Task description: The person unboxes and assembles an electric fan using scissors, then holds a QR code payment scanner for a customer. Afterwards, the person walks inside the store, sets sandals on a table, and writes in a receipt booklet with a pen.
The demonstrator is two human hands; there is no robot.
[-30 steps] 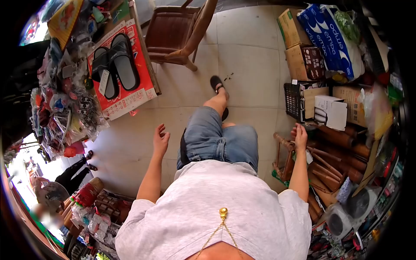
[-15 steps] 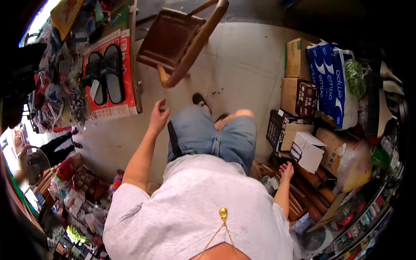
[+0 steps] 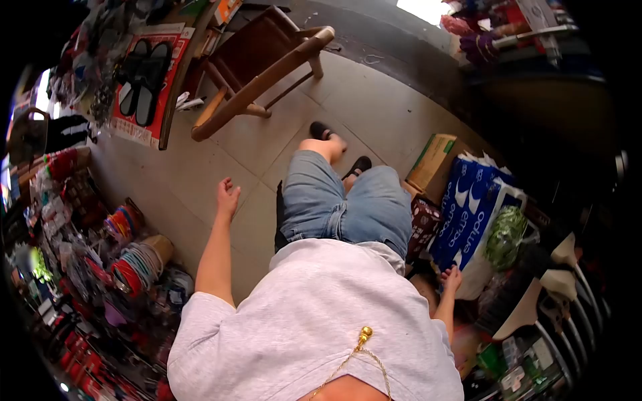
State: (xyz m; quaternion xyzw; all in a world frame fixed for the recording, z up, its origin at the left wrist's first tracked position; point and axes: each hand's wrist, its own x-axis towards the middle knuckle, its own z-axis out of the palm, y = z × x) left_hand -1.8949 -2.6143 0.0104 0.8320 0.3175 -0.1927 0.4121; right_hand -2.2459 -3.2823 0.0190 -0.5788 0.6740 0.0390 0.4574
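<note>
Over the tiled floor, my left hand hangs to the left of my denim shorts, empty, with its fingers loosely curled and partly apart. My right hand is low on the other side, beside the lower end of a blue and white pack; its fingers are slightly bent and nothing shows in them. Whether it touches the pack I cannot tell. A bag of green vegetables lies on the pack's right side.
A brown wooden chair stands ahead, beside a table with black slippers on red card. A cardboard box is ahead right. Coiled cords and packed goods line the left. Another person's dark-clad legs show far left.
The view has turned to the right and moved forward. The boxes and blue pack are nearer my right hand, the chair sits farther left, and my feet have stepped. Both hands stay empty.
</note>
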